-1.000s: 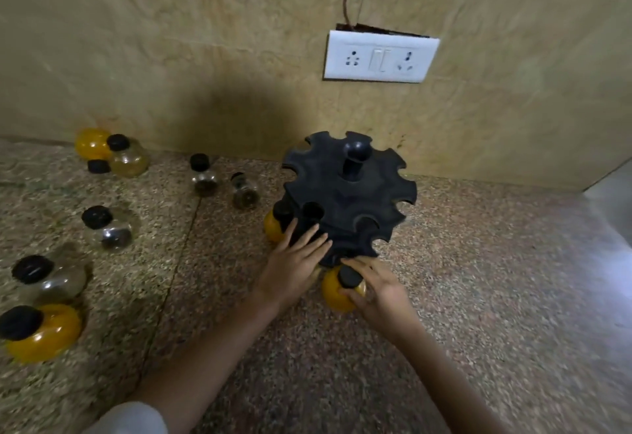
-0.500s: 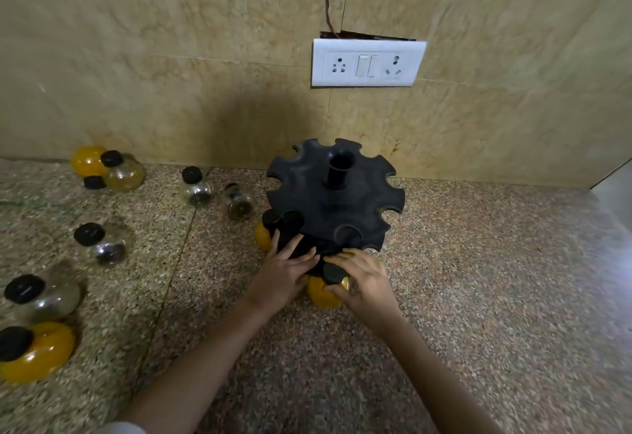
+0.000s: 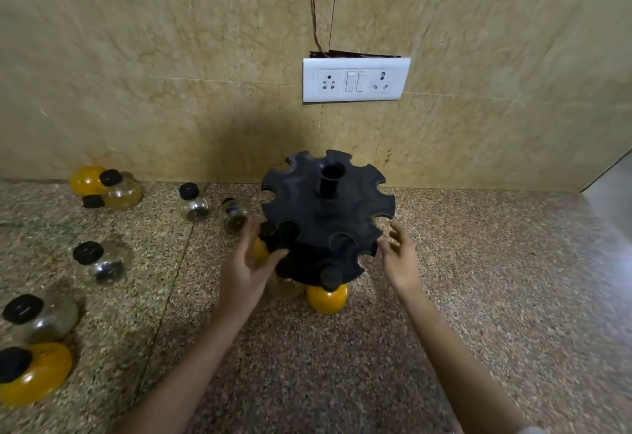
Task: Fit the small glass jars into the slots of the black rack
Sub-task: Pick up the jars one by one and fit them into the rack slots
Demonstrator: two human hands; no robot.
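Left hand (image 3: 244,274), right hand (image 3: 398,257) now off round yellow glass jar (image 3: 327,298), fingers slack.
Clear glass jars (image 3: 234,218) lie left of notched black rack (image 3: 349,225), nearer left.

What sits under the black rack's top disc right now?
At the front, a yellow jar and a clear jar; at the left, a second yellow jar partly behind the left hand. The top disc hides whatever stands farther back.

I can't read any words or numbers here. The jars (image 3: 102,264), the rack (image 3: 345,221) and the white switch plate (image 3: 355,79) show no writing, labels or signs that I can make out.
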